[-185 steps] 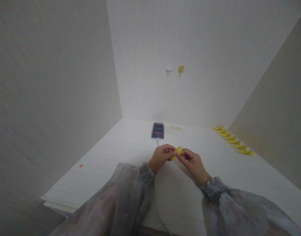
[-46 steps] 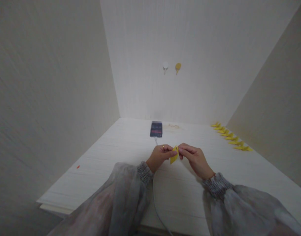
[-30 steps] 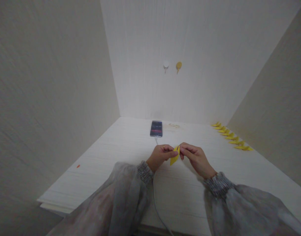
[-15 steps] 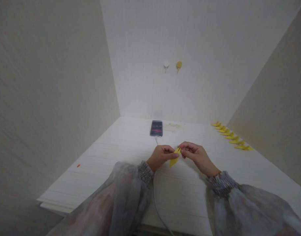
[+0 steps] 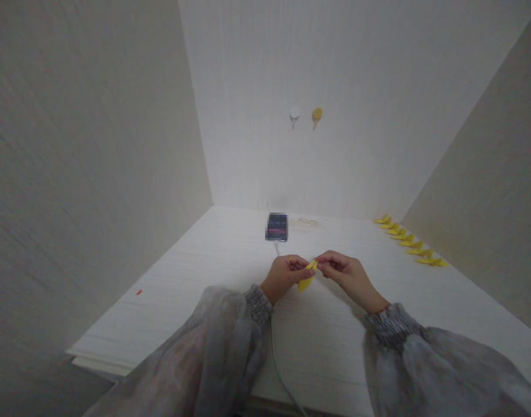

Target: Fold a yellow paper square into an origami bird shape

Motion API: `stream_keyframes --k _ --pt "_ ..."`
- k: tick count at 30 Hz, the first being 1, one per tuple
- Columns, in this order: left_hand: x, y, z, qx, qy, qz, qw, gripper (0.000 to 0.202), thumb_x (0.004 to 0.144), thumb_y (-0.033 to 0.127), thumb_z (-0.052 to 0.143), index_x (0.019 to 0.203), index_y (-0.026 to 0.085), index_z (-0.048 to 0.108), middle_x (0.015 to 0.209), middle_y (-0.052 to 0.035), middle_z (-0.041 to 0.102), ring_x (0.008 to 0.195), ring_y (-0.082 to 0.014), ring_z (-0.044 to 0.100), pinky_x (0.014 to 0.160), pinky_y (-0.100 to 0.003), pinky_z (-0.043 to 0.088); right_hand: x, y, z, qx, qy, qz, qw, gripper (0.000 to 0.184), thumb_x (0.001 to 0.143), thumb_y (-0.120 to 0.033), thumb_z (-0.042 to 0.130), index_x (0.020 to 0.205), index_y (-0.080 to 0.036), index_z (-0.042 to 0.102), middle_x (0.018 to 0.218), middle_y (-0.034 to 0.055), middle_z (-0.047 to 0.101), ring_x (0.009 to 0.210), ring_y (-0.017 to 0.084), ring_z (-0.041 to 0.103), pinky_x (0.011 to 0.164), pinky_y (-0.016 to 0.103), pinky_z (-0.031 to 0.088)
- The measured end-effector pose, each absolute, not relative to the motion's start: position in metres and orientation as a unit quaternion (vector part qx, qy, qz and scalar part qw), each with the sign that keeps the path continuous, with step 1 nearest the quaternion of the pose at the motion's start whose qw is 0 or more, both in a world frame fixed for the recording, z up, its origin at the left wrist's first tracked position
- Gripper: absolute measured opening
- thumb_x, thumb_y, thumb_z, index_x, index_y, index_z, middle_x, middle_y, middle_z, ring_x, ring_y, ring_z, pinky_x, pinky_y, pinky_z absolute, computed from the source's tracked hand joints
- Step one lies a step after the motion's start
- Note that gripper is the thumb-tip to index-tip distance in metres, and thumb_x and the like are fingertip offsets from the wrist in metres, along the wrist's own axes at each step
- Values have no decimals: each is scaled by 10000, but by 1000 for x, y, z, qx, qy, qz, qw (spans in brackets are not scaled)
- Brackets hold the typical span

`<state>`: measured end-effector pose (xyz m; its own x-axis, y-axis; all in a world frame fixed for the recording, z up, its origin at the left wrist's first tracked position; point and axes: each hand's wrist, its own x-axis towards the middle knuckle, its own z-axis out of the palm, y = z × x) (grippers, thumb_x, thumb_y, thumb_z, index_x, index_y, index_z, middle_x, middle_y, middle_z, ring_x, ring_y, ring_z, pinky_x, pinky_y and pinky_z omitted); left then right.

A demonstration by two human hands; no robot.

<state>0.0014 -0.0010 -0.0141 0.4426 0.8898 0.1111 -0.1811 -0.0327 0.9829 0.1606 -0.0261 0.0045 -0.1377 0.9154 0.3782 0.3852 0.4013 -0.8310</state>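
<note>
A small folded yellow paper piece (image 5: 307,279) hangs just above the white table (image 5: 196,278), pinched from both sides. My left hand (image 5: 286,274), with a ring on one finger, grips its left part with closed fingers. My right hand (image 5: 345,273) pinches its upper right tip. Both wrists come out of grey gathered sleeves.
A row of several folded yellow paper pieces (image 5: 407,241) lies along the right wall. A phone (image 5: 277,226) lies at the back of the table, its cable (image 5: 277,370) running toward me. Two hooks, white (image 5: 294,116) and yellow (image 5: 317,115), sit on the back wall. A tiny red speck (image 5: 138,292) lies at left.
The yellow piece has tipped from nearly upright to slanting down-left, and my right hand's pinch has shifted to its upper tip. Both hands stayed over the same spot.
</note>
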Motion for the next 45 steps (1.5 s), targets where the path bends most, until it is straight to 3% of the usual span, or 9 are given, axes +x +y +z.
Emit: stream_keyframes --k 8,20,37,45 --pt "2 1 -14 580 318 425 618 311 533 370 667 672 105 583 506 26 514 397 -29 378 385 -167 270 162 -30 9 -439 -777 101 440 126 757 -255 491 796 -196 595 710 37 579 638 142 528 564 266 428" --pt "2 0 -14 594 286 399 637 334 584 398 621 750 110 590 548 24 492 427 -33 374 404 -174 264 169 -34 9 -382 -847 -60 365 169 768 -209 468 870 -195 602 807 80 594 711 157 542 612 277 446" --pt "4 -2 -13 583 289 420 633 308 585 400 619 688 115 562 553 28 485 462 -36 380 444 -178 272 167 -36 10 -383 -858 -89 331 159 770 -193 458 842 -193 600 813 75 582 712 150 535 611 265 435" --pt "3 -5 -9 595 271 459 601 260 631 359 597 714 114 570 547 28 481 466 -37 369 442 -176 263 163 -38 8 -373 -843 -49 384 165 755 -186 486 878 -192 596 853 78 575 722 146 542 607 265 450"
